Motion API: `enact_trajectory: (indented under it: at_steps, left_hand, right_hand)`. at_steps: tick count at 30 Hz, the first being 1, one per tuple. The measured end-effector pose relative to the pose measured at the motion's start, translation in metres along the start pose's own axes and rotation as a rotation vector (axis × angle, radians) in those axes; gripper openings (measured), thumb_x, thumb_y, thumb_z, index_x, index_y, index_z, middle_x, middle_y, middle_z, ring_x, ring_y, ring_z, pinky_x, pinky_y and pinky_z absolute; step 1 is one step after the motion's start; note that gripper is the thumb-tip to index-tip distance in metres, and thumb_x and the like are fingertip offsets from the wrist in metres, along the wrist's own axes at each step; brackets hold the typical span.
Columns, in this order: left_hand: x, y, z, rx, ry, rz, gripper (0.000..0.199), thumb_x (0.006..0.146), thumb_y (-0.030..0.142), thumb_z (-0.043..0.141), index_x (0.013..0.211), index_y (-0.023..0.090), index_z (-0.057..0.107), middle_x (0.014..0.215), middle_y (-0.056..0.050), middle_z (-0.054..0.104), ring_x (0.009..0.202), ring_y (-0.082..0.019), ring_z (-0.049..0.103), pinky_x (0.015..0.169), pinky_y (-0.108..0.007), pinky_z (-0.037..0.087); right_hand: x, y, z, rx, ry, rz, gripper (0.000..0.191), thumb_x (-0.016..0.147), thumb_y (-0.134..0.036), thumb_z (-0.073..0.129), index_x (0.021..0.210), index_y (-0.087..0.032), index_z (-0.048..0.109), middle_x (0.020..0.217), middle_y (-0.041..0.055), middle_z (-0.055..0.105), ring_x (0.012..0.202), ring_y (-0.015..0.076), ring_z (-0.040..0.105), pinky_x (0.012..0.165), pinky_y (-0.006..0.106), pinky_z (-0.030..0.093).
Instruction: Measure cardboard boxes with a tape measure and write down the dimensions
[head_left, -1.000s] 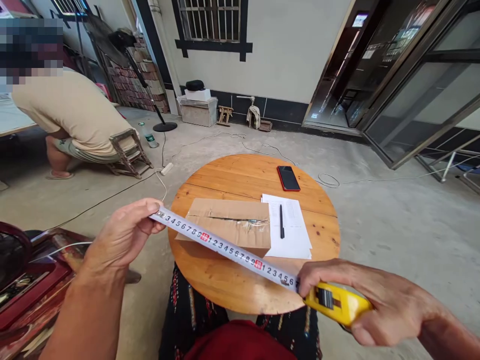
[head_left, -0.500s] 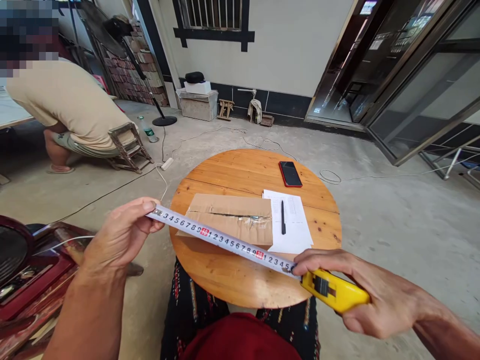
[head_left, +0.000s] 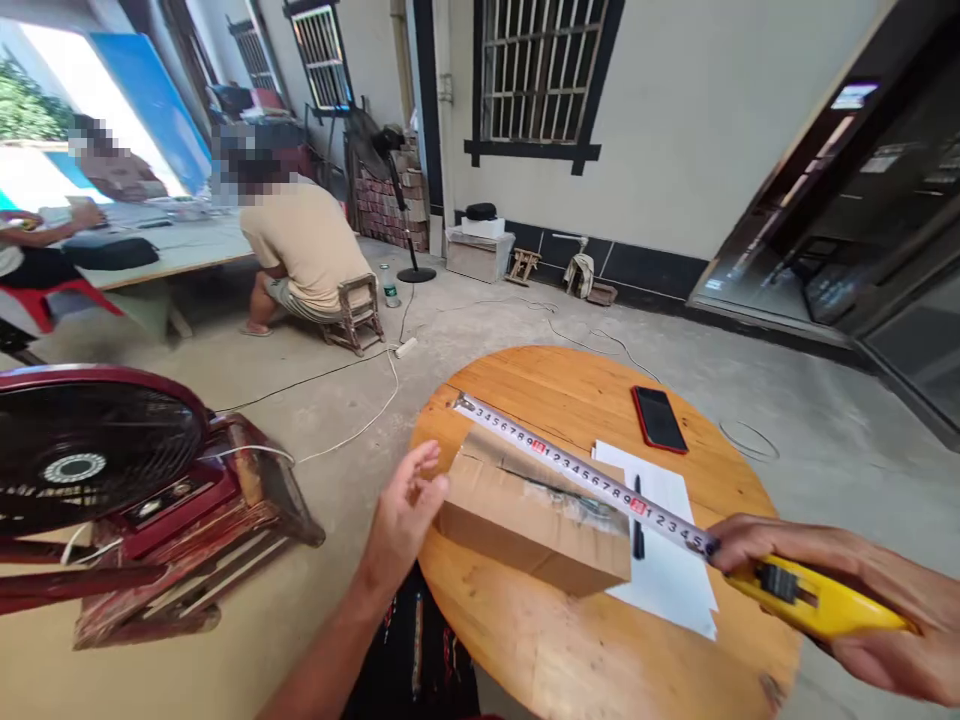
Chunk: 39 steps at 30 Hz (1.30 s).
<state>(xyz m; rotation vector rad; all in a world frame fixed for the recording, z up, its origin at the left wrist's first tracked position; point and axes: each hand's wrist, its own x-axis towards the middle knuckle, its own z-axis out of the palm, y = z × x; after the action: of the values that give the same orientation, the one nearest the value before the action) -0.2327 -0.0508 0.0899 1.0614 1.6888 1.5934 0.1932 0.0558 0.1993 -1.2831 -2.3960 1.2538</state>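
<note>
My right hand [head_left: 840,590] is wrapped round a yellow tape measure [head_left: 825,598], its thumb near the mouth. The extended blade [head_left: 555,455] reaches leftward over a cardboard box [head_left: 540,510] to a metal hook at its far end. My left hand [head_left: 409,495] is off the blade, fingers parted and slightly curled, close to the box's left end. White papers [head_left: 679,590] lie right of the box on the round wooden table [head_left: 517,655]. A black pen [head_left: 638,540] rests on them, partly under the blade. Farther back lies a red-edged phone [head_left: 660,418].
A dark red fan [head_left: 97,450] sits on a wooden chair [head_left: 247,500] at left. Beyond it, a person [head_left: 307,240] sits on a small chair beside a larger table [head_left: 180,240], with others behind. Cables [head_left: 345,430] cross the floor. A standing fan [head_left: 405,200] is farther back.
The view has turned left. My left hand has let go of the blade's end and moved to the box's left side. The blade now stretches across above the box, still held from my right hand.
</note>
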Motion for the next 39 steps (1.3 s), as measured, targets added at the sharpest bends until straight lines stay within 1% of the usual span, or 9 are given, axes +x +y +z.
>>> enact_trajectory:
  at_steps: [3,6,10,13,18,22,27,32,39]
  left_hand:
    - [-0.014,-0.015,0.011,-0.056,-0.065,-0.061,0.058,0.086,0.046,0.061,0.135,0.017,0.053,0.135,-0.014,0.06,0.121,-0.029,0.058,0.1,-0.038,0.046]
    - [-0.018,-0.014,0.016,-0.104,-0.126,-0.083,0.055,0.088,0.046,0.057,0.136,0.018,0.053,0.135,-0.012,0.061,0.12,-0.029,0.059,0.1,-0.038,0.047]
    - [-0.016,-0.012,0.017,-0.135,-0.116,-0.094,0.055,0.088,0.047,0.058,0.135,0.018,0.055,0.133,-0.011,0.063,0.117,-0.03,0.061,0.097,-0.037,0.049]
    - [-0.015,-0.015,0.017,-0.176,-0.127,-0.109,0.055,0.089,0.046,0.057,0.135,0.018,0.054,0.132,-0.011,0.064,0.119,-0.03,0.06,0.097,-0.037,0.049]
    - [-0.016,-0.014,0.017,-0.161,-0.129,-0.122,0.054,0.091,0.046,0.054,0.137,0.018,0.054,0.133,-0.009,0.064,0.119,-0.028,0.06,0.098,-0.034,0.049]
    - [-0.017,-0.011,0.019,-0.104,-0.095,-0.127,0.057,0.089,0.048,0.054,0.137,0.017,0.055,0.134,-0.01,0.063,0.12,-0.029,0.06,0.098,-0.034,0.049]
    - [-0.022,-0.007,0.023,-0.078,-0.057,-0.137,0.059,0.089,0.048,0.054,0.138,0.015,0.054,0.131,-0.01,0.065,0.119,-0.029,0.061,0.1,-0.036,0.048]
    - [-0.023,-0.004,0.023,-0.086,-0.057,-0.178,0.062,0.089,0.05,0.055,0.139,0.015,0.053,0.132,-0.01,0.064,0.121,-0.028,0.06,0.101,-0.035,0.048]
    - [-0.026,-0.004,0.025,-0.103,-0.05,-0.19,0.062,0.09,0.051,0.056,0.14,0.015,0.051,0.138,-0.01,0.06,0.13,-0.028,0.052,0.108,-0.036,0.041]
  right_hand:
    - [0.018,0.003,-0.002,-0.023,-0.112,0.015,0.049,0.064,-0.051,0.073,0.113,-0.041,0.073,0.129,0.0052,0.067,0.128,0.0456,0.052,0.102,0.052,0.048]
    - [0.03,-0.001,0.001,-0.023,-0.112,0.045,0.048,0.062,-0.05,0.071,0.109,-0.042,0.074,0.126,0.0059,0.068,0.126,0.0456,0.054,0.1,0.052,0.049]
    - [0.037,-0.001,0.0,-0.059,-0.177,0.06,0.05,0.057,-0.045,0.073,0.106,-0.045,0.075,0.121,0.0063,0.071,0.121,0.048,0.057,0.102,0.057,0.045]
    - [0.04,0.005,-0.006,-0.018,-0.156,0.081,0.048,0.057,-0.049,0.07,0.105,-0.045,0.075,0.12,0.006,0.072,0.121,0.0478,0.057,0.105,0.057,0.041]
    - [0.046,0.014,-0.011,-0.015,-0.145,0.099,0.048,0.055,-0.049,0.071,0.101,-0.041,0.077,0.118,0.0062,0.072,0.121,0.0468,0.057,0.099,0.049,0.046]
    - [0.047,0.018,-0.009,0.009,-0.131,0.091,0.048,0.058,-0.055,0.069,0.102,-0.04,0.077,0.118,0.0068,0.072,0.12,0.0453,0.058,0.096,0.048,0.048]
    - [0.042,-0.001,-0.006,0.033,-0.152,0.11,0.05,0.059,-0.052,0.067,0.103,-0.032,0.078,0.119,0.0083,0.071,0.119,0.0417,0.058,0.1,0.047,0.046]
    - [0.045,-0.029,-0.01,0.068,-0.282,0.078,0.049,0.061,-0.041,0.063,0.107,-0.03,0.076,0.118,0.0043,0.071,0.119,0.0359,0.058,0.097,0.04,0.046]
    - [0.049,-0.035,-0.018,0.0,-0.425,0.041,0.048,0.067,-0.036,0.064,0.112,-0.026,0.073,0.118,0.0055,0.069,0.116,0.0332,0.06,0.1,0.042,0.044]
